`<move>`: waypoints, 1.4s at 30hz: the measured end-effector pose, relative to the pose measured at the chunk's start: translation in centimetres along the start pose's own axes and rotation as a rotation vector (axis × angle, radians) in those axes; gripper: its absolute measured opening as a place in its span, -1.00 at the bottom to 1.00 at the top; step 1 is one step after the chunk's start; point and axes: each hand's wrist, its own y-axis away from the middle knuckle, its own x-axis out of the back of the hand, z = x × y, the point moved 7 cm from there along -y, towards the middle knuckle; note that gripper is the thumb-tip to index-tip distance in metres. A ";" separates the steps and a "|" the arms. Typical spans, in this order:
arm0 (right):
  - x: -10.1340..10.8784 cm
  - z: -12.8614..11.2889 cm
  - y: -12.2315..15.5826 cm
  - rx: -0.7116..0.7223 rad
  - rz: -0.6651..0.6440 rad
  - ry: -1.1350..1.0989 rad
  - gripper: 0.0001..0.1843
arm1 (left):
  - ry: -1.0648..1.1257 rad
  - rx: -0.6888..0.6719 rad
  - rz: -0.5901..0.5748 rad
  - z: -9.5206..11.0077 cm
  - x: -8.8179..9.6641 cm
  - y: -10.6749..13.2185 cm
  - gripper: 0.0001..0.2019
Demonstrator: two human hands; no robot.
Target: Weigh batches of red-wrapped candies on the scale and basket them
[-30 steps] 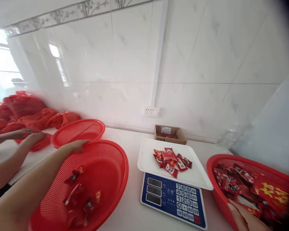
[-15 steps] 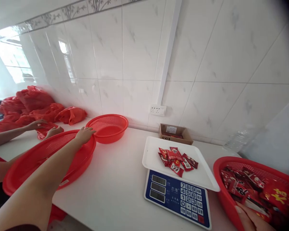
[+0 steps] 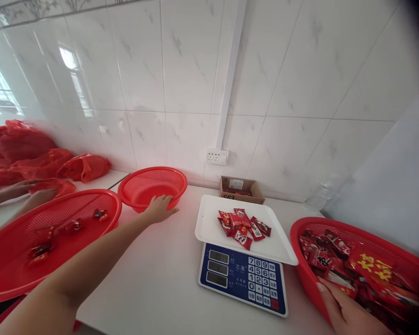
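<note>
Left hand (image 3: 159, 209), fingers loosely spread, lies at the near rim of a round red plastic basket (image 3: 150, 179) on the counter (image 3: 153, 284); the step seems to be a reach, and gripping would call for fingers curled over that rim. Its sides are perforated. Right hand (image 3: 351, 309) (its grip too hidden to tell) meets a packet-filled basket's (image 3: 300, 253) rim.

Bright light comes from the left — glare streaks the glossy tiles (image 3: 188, 70), the right edge blurred dark.
</note>
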 end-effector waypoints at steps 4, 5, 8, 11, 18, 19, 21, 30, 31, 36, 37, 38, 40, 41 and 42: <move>1.0 -1.0 -0.4 -0.006 -0.032 0.087 -0.54 | 0.042 -0.101 0.026 3.9 -0.5 1.1 -0.35; 1.2 -1.2 -0.4 -0.006 -0.036 0.096 -0.54 | 0.048 -0.128 0.032 5.1 -0.5 1.3 -0.36; 1.3 -1.2 -0.4 -0.020 -0.054 0.107 -0.55 | 0.086 -0.285 0.029 10.0 -0.7 1.7 -0.32; 1.1 -1.2 -0.3 -0.063 -0.112 0.080 -0.54 | 0.170 -0.531 -0.054 16.0 -1.7 1.7 -0.22; 1.6 -1.7 -0.2 -0.210 -0.255 -0.033 -0.51 | 0.118 -0.682 -0.102 23.5 -4.7 0.1 -0.11; 1.7 -1.8 -0.2 -0.221 -0.272 -0.034 -0.50 | 0.124 -0.671 -0.075 23.7 -4.7 -0.1 -0.17; 2.0 -2.1 -0.2 -0.245 -0.301 -0.024 -0.47 | 0.156 -0.656 -0.025 23.7 -4.4 -0.3 -0.31; 2.1 -2.3 0.1 -0.267 -0.331 -0.031 -0.43 | 0.373 -0.437 0.265 18.3 0.7 -2.1 -0.51; 2.1 -2.3 0.1 -0.263 -0.329 -0.031 -0.44 | 0.386 -0.395 0.298 17.0 1.5 -2.5 -0.52; 1.9 -2.2 0.1 -0.272 -0.342 -0.038 -0.44 | 0.401 -0.186 0.414 9.1 4.1 -3.6 -0.56; 1.9 -2.2 0.1 -0.271 -0.336 -0.041 -0.43 | 0.395 -0.144 0.428 7.5 4.4 -3.8 -0.56; 1.9 -2.1 0.0 -0.268 -0.327 -0.042 -0.43 | 0.384 -0.103 0.437 6.0 4.5 -3.9 -0.54; 2.0 -2.0 0.0 -0.271 -0.306 -0.034 -0.41 | 0.355 -0.027 0.429 3.3 4.6 -4.1 -0.51; 2.0 -1.9 0.0 -0.272 -0.300 -0.030 -0.41 | 0.337 0.001 0.410 2.2 4.5 -4.2 -0.49; 2.0 -1.9 0.0 -0.273 -0.300 -0.029 -0.41 | 0.319 0.022 0.383 1.5 4.4 -4.2 -0.46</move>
